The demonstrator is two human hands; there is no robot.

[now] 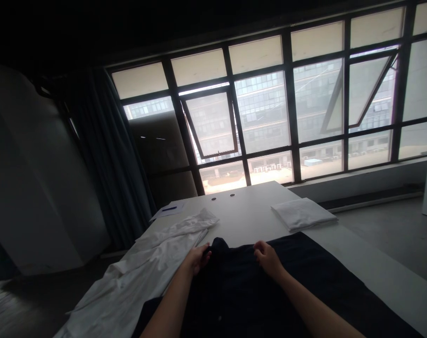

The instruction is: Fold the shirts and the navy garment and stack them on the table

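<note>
A dark navy cloth (241, 291), perhaps a garment, is spread over the near part of the table. My left hand (198, 259) is closed on its far edge at the left, beside a small raised bunch of fabric. Further right along that same edge, my right hand (268, 259) pinches the cloth between curled fingers. Between the hands the edge runs fairly straight. Both forearms lie over the cloth and hide parts of it. A rumpled white cloth (139, 267) lies along the table's left side, next to my left arm.
On the white table (244, 211), a folded white cloth (305, 213) rests at the right edge. Papers (174, 206) with a dark pen (169, 208) lie at the far left. Beyond stand windows (262, 112), some tilted open, and a dark blue curtain (107, 155).
</note>
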